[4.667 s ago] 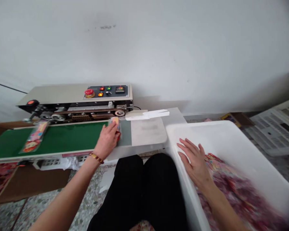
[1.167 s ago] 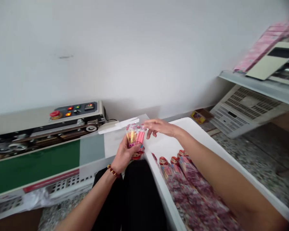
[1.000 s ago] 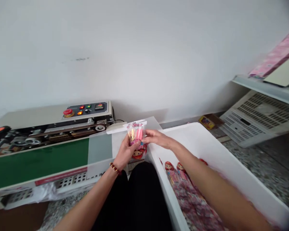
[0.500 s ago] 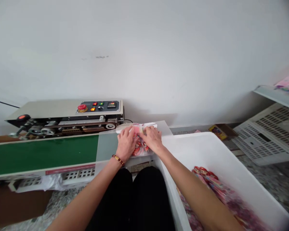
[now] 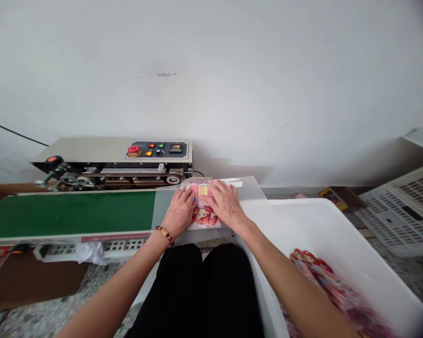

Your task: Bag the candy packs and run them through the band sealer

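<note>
A clear packet with red-haired cartoon figures and a pink and yellow print [image 5: 203,203] lies flat on the pale plate [image 5: 162,206] at the right end of the green belt [image 5: 74,213]. My left hand [image 5: 179,210] rests on its left edge, fingers lightly bent around that side. On its right side lies my right hand [image 5: 226,202], fingers pointing up and left over the edge. Both hands grip the packet between them. The sealing machine [image 5: 120,162] stands just left of and behind the packet, its display and buttons lit.
A white bin [image 5: 303,218] at the right holds several similar packets [image 5: 338,286]. Farther right are a white slatted crate [image 5: 391,216] and a small yellow and brown box [image 5: 334,198]. Below the belt sit a brown carton [image 5: 38,281] and a crumpled white bag [image 5: 91,252].
The view has swung a little left, so most things sit farther right. My hands have moved apart to the packet's two sides, showing more of its print.
</note>
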{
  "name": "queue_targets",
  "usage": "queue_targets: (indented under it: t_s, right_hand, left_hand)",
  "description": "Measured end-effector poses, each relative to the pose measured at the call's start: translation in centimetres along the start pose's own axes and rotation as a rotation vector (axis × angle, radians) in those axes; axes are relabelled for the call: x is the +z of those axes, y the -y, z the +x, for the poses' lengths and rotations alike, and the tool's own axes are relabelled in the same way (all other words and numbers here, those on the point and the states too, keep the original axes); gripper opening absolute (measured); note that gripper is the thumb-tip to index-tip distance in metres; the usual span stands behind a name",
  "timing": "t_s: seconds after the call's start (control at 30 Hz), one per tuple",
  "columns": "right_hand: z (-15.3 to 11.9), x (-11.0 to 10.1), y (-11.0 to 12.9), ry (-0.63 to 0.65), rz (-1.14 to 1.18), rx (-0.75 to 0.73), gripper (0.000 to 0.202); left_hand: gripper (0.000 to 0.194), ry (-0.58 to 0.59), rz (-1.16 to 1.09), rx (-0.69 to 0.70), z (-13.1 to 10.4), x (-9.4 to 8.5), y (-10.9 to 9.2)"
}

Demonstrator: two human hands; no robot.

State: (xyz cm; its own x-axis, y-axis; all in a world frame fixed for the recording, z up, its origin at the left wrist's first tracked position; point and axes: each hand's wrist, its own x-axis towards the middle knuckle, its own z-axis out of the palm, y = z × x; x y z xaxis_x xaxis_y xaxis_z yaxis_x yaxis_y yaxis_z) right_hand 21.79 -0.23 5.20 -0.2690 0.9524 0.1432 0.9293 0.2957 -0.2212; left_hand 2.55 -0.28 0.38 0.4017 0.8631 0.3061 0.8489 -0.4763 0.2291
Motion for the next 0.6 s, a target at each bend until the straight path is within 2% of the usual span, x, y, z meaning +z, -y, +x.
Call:
queue_targets:
  t_s: [0.07,0.23,0.4,0.47,0.53,0.6]
  right_hand:
    - [-0.1,0.7,0.7,0.029,-0.029,-0.077,0.036]
    - [0.0,1.0,0.7,0.075,-0.084,-0.128,0.034]
    - [1.1,1.0,1.4,0.095,-0.095,-0.192,0.029]
    - [1.4,1.7,1.9,0.074,-0.091,-0.201,0.028]
    - [1.7,2.3,2.4,0.042,-0.085,-0.210,0.028]
    - [1.8,2.5,2.7,0.023,-0.077,-0.220,0.030]
  left_hand:
    - [0.038,0.023,-0.010,0.021,-0.1,0.1,0.2]
    - [0.040,-0.035,-0.046,-0.067,-0.9,-0.3,1.6]
    - [0.033,-0.026,-0.085,-0.129,-2.7,-1.7,5.8]
    - [0.030,-0.077,-0.063,-0.180,-3.4,-2.3,7.1]
    - [0.029,-0.148,-0.036,-0.203,-3.6,-2.5,7.1]
    - [0.032,-0.158,-0.061,-0.134,-3.0,-2.3,5.9]
